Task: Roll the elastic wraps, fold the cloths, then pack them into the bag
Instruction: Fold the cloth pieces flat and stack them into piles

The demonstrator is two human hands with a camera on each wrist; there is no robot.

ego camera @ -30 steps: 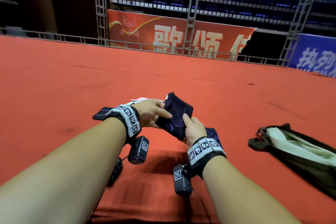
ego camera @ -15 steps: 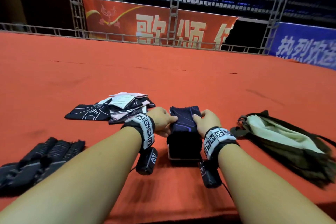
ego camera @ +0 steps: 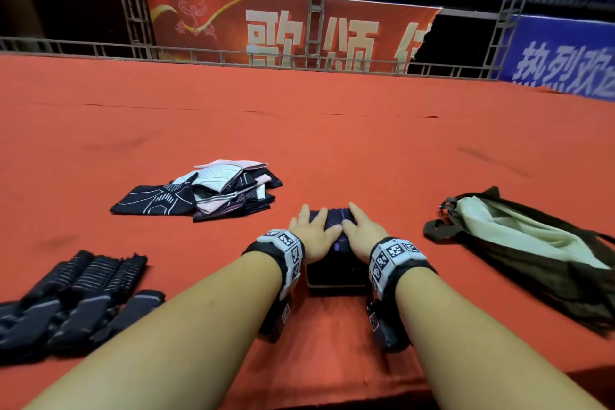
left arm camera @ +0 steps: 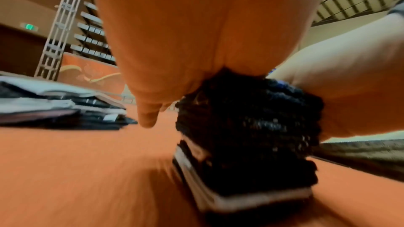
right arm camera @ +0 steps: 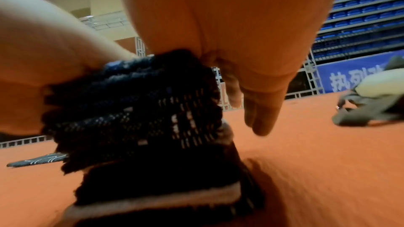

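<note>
A stack of folded cloths (ego camera: 334, 268), dark knitted fabric with a pale edge at the bottom layer, is seen on the orange-red felt-like surface (ego camera: 332, 143). It is pressed from above by both hands: the left hand (ego camera: 312, 232) and the right hand (ego camera: 361, 233) are laid flat, fingers straight and slightly spread, side by side on the top fold. Beyond the left hand, a loose heap of unfolded cloths (ego camera: 213, 191), navy, white and pink with thin line patterns, is spread out. At far left, ribbed dark elastic wraps (ego camera: 76, 296) are laid in a row. To the right, a limp dark bag (ego camera: 532, 253) with pale green lining is lying open.
</note>
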